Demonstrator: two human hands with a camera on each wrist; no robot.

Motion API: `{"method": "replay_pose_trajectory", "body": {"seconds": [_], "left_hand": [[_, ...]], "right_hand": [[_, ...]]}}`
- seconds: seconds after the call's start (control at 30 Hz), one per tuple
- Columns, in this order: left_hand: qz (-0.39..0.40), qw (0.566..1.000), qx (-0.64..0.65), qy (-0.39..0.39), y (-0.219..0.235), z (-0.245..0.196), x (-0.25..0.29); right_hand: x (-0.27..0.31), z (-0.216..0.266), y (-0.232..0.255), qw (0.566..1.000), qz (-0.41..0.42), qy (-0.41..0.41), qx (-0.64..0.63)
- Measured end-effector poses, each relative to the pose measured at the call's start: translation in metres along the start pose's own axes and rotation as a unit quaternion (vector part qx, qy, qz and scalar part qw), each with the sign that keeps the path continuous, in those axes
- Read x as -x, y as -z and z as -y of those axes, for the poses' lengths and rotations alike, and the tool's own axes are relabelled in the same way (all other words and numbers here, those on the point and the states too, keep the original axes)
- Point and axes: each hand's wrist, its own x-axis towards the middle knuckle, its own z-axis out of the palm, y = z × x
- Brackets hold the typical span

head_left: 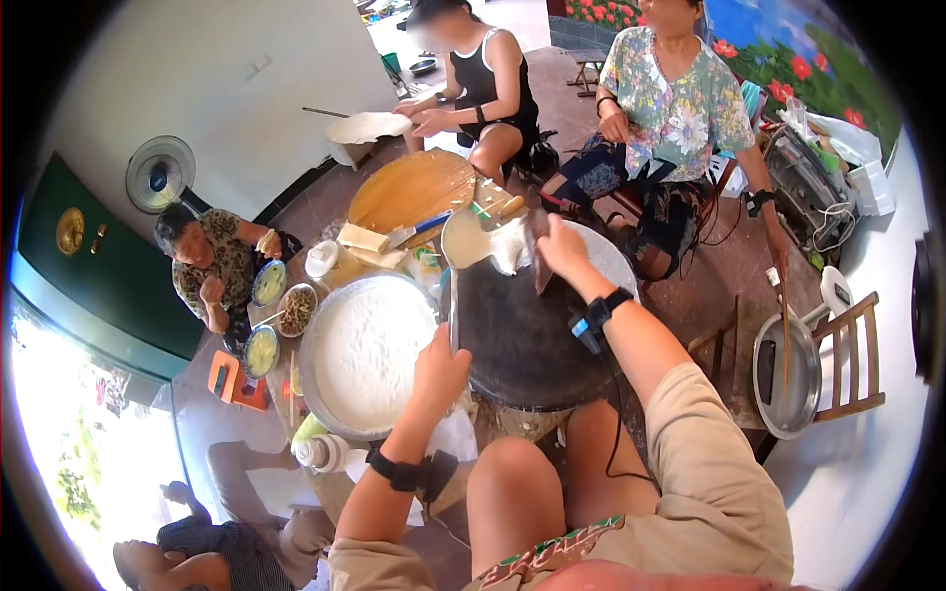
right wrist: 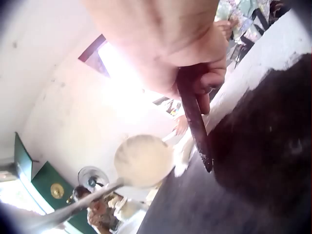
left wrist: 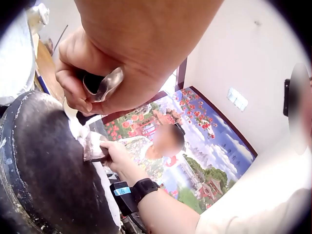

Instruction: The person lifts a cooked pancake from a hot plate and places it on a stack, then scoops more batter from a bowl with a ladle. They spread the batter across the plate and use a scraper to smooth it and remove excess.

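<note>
My left hand (head_left: 440, 369) grips the metal handle of a ladle (head_left: 465, 241), whose bowl is over the far left edge of a round black griddle (head_left: 522, 340). Fingers curl round the handle's hollow end in the left wrist view. In my right hand (head_left: 566, 248) is a dark flat scraper (right wrist: 196, 122), its lower edge at the griddle surface. Thick white batter (head_left: 508, 246) lies between ladle and scraper, and a pale layer (right wrist: 273, 63) covers part of the griddle. Left of the griddle stands a wide metal basin (head_left: 308, 364) of white batter.
Behind the griddle is a round wooden board (head_left: 409, 197), with a blue-handled tool (head_left: 422, 229) near its front edge. A seated person (head_left: 493, 79) holds a thin pale sheet (head_left: 368, 127). Others sit around. Bowls (head_left: 262, 352) stand left; a metal pan (head_left: 788, 419) is at right.
</note>
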Motion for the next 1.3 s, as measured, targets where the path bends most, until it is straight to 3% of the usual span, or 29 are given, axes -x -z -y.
{"method": "replay_pose_trajectory", "body": {"seconds": [0.1, 0.13, 0.3, 0.43, 0.5, 0.57, 0.63, 0.67, 0.73, 0.77, 0.8, 1.03, 1.2, 1.3], "left_hand": [[0.006, 1.000, -0.018, 0.012, 0.006, 0.001, 0.008], [0.011, 0.999, -0.026, 0.020, 0.011, 0.000, 0.011], [0.020, 0.999, -0.005, 0.044, 0.023, 0.004, 0.026], [0.021, 0.998, -0.035, 0.050, 0.035, 0.007, 0.036], [0.079, 0.985, 0.067, 0.140, 0.050, 0.002, 0.042], [0.125, 0.955, 0.173, 0.206, 0.061, 0.009, 0.047], [0.152, 0.916, 0.281, 0.243, 0.068, 0.028, 0.056], [0.187, 0.882, 0.372, 0.220, 0.073, 0.044, 0.063], [0.197, 0.795, 0.510, 0.264, 0.079, 0.046, 0.079], [0.201, 0.743, 0.573, 0.282, 0.080, 0.048, 0.087], [0.210, 0.720, 0.602, 0.273, 0.078, 0.049, 0.095], [0.284, 0.854, 0.381, 0.210, 0.087, 0.048, 0.135], [0.305, 0.876, 0.310, 0.208, 0.106, 0.036, 0.155], [0.305, 0.877, 0.320, 0.190, 0.122, 0.026, 0.165]], "right_hand": [[0.029, 0.020, -0.004, 0.990, 0.072, 0.122, -0.021], [0.030, 0.019, -0.005, 0.989, 0.058, 0.137, -0.013], [-0.011, 0.021, 0.024, 0.989, -0.016, 0.029, 0.143], [0.001, 0.045, 0.014, 0.982, 0.033, 0.093, 0.158], [0.017, 0.049, 0.001, 0.969, 0.076, 0.173, 0.158], [0.047, 0.072, 0.022, 0.951, 0.125, 0.227, 0.166], [0.039, 0.065, 0.017, 0.949, 0.086, 0.231, 0.197], [0.026, 0.060, 0.015, 0.949, 0.063, 0.216, 0.220], [0.004, 0.051, 0.014, 0.943, -0.025, 0.205, 0.260], [0.000, 0.045, 0.010, 0.940, -0.017, 0.222, 0.260], [-0.005, 0.044, 0.009, 0.935, -0.012, 0.240, 0.259], [0.039, 0.069, 0.014, 0.895, 0.051, 0.377, 0.233], [-0.006, 0.052, 0.015, 0.891, -0.020, 0.350, 0.290], [-0.002, 0.048, 0.006, 0.872, 0.024, 0.401, 0.280]]}}
